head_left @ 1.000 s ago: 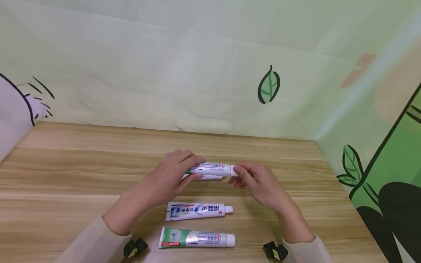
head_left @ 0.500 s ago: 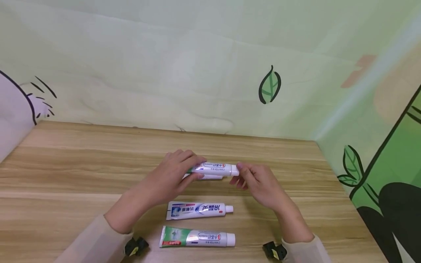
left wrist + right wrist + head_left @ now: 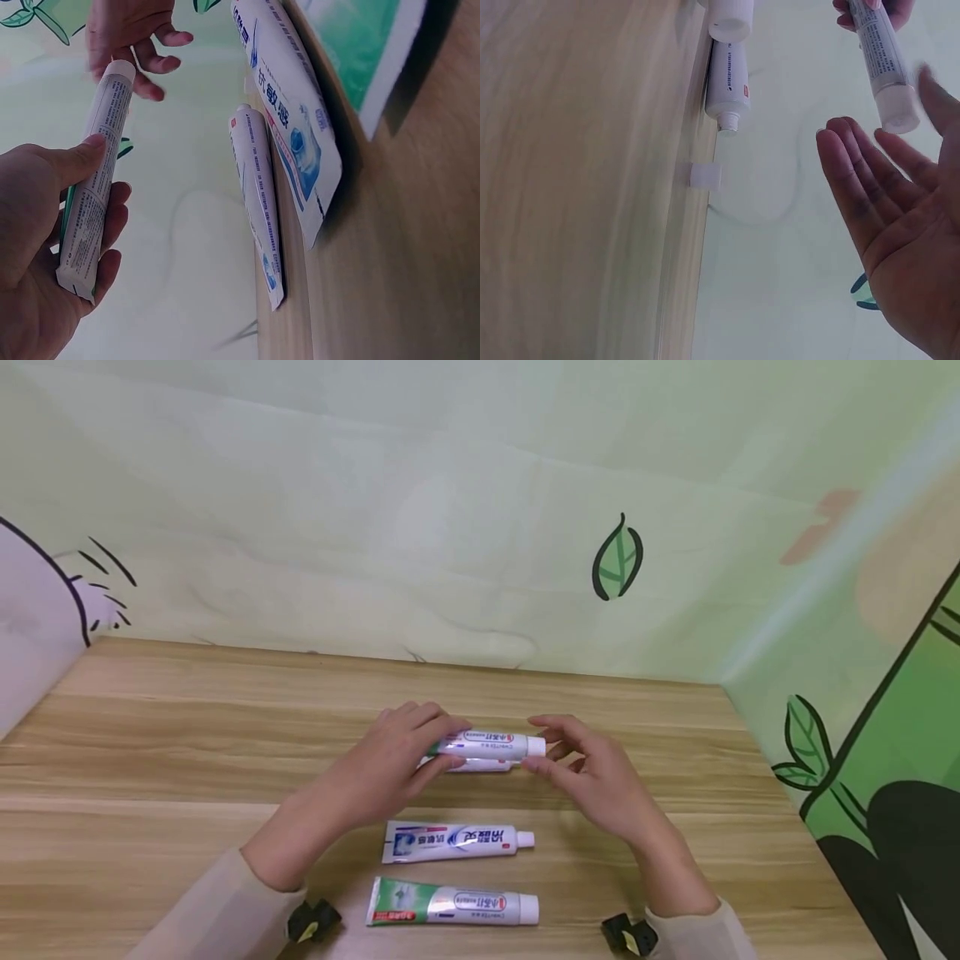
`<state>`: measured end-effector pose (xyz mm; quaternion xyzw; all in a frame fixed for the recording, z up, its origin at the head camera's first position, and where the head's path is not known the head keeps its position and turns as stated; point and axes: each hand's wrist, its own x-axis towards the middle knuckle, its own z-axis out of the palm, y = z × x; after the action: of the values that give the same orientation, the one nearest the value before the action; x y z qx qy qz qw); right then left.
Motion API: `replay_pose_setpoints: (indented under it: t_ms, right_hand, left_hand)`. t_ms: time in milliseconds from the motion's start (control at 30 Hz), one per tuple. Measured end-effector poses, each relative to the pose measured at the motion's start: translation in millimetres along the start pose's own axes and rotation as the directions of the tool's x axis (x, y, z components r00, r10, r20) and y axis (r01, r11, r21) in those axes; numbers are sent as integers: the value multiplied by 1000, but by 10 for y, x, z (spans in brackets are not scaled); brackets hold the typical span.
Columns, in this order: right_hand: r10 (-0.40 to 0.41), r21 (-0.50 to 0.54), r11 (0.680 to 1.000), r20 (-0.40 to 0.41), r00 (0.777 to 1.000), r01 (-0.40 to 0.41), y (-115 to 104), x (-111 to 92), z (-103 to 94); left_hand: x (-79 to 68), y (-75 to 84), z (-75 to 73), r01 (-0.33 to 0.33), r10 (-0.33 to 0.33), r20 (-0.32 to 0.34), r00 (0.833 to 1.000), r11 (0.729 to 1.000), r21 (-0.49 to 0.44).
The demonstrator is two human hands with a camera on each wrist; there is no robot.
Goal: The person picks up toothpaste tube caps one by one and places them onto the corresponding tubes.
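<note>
My left hand (image 3: pixel 382 768) grips a white and green toothpaste tube (image 3: pixel 487 747) level above the table, its white cap (image 3: pixel 897 109) pointing right. My right hand (image 3: pixel 596 772) is at that cap with fingers and thumb spread, holding nothing. In the right wrist view a gap shows between the fingers and the cap. Under the held tube lies another white toothpaste tube (image 3: pixel 480 766), mostly hidden in the head view. Its threaded nozzle (image 3: pixel 727 122) is bare in the right wrist view, and a loose white cap (image 3: pixel 706 176) stands on the table near it.
Nearer to me lie a white and blue toothpaste tube (image 3: pixel 450 842) and a green and white one (image 3: pixel 453 903), both with caps to the right. The wooden table (image 3: pixel 187 735) ends at a wall (image 3: pixel 337 527) printed with leaves.
My right hand pinched the held tube's cap a second ago; its fingers have since slid off and opened around the cap's end. The left hand and its tube stay in place.
</note>
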<state>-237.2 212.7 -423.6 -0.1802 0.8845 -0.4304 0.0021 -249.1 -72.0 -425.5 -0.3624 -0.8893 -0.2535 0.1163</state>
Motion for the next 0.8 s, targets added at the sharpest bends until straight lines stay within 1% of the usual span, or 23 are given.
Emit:
replay_pose_setpoints:
  t_ms: [133,367,600,800]
  right_hand:
    - [-28,-35,999,-39,999,27,-13,-11,-3]
    - [-67,-32,997,-74,995,64,-21,-5,14]
    - [-76,-84,994,-105,992,67,-26,-2,22]
    - [-76,-96,993,-99,992,67,-20,-7,17]
  left_hand:
    - [7,4,0,1,-1,5,1000,1000,-4]
    - [3,1,5,9,-9,10,1000,1000,-9]
    - [0,-4,8,6,-6,4,1000,1000,-9]
    - [0,-10,14,-1,1,-2,1000,1000,-6]
